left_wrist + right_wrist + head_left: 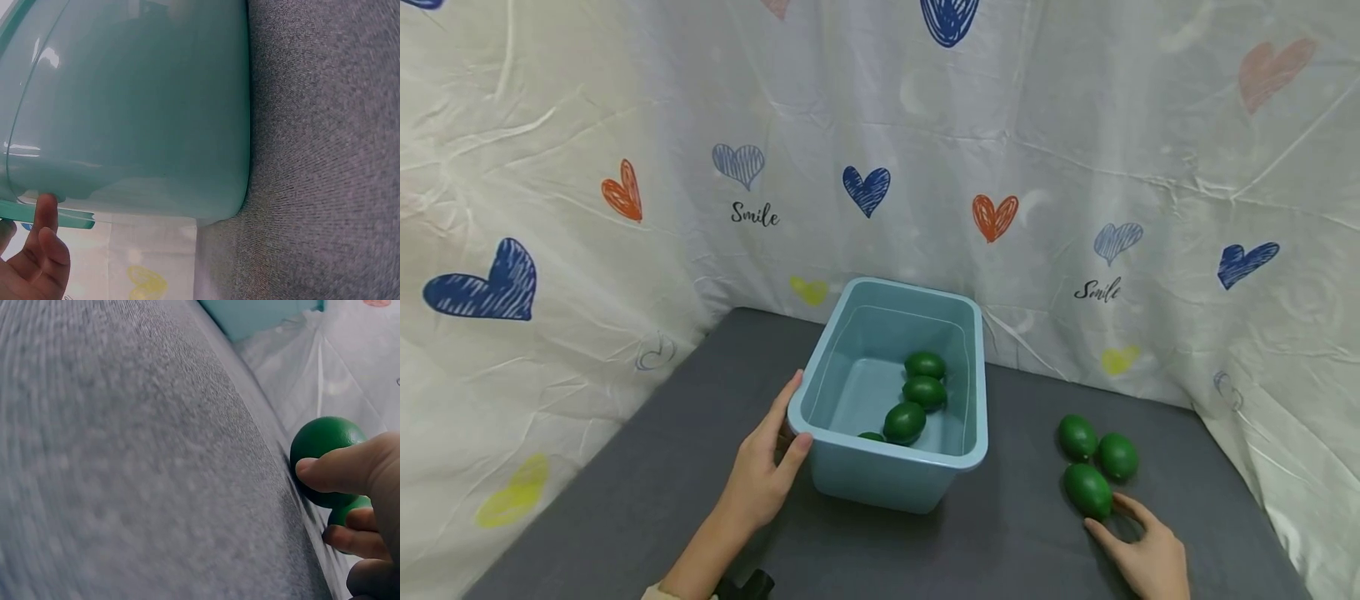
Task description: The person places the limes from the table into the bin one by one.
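A light-blue plastic bin [887, 479] stands on the grey table with several dark green limes [925, 392] inside, lying along its right side. My left hand [760, 475] holds the bin's near-left corner, thumb at the front rim and fingers along the left side. In the left wrist view, fingertips of that hand [40, 262] press just under the rim. To the right of the bin, three more limes lie clustered. My right hand [1146, 550] pinches the nearest lime [1087, 491] between thumb and fingers. The right wrist view has the thumb across that lime [325, 437].
Two limes, one at the back left [1077, 437] and one at the right [1117, 457], lie against the pinched one. A white curtain [917, 217] printed with hearts hangs behind the table [1007, 533]. A small black object [752, 585] shows beside the left wrist.
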A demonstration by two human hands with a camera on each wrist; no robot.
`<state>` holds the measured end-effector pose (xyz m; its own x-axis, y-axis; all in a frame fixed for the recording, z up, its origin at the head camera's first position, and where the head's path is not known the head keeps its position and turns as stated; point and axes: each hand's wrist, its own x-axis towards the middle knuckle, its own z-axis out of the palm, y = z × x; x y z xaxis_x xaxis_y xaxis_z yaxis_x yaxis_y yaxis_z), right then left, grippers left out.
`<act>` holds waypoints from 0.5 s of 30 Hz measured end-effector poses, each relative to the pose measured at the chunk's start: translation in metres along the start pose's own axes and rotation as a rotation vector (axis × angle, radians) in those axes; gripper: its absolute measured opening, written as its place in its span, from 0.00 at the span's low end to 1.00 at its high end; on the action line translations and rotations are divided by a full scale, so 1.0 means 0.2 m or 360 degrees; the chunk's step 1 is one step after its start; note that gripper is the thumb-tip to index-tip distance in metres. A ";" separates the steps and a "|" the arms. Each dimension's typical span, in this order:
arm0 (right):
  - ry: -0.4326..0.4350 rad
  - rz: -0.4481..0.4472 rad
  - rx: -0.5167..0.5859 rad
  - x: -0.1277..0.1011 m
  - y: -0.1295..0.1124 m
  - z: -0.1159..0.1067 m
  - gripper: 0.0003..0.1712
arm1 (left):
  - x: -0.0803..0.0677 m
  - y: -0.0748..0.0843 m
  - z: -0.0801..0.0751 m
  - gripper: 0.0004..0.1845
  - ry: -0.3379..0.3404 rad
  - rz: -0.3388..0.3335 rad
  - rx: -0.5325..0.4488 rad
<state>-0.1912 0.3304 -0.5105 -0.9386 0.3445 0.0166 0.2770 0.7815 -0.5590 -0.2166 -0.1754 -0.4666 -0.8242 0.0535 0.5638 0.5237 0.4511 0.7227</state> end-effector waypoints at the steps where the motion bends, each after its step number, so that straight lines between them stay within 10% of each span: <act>1: 0.0004 0.0002 0.0005 0.00 0.00 0.00 0.52 | 0.00 0.00 0.00 0.38 -0.0001 0.0001 0.0000; 15: 0.0052 0.0047 0.0225 0.01 -0.04 0.03 0.49 | 0.00 0.00 0.00 0.38 0.0005 0.0006 0.0023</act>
<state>-0.1959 0.3221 -0.5108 -0.9228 0.3847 0.0238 0.2706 0.6906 -0.6707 -0.2172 -0.1743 -0.4660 -0.8214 0.0521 0.5679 0.5235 0.4638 0.7147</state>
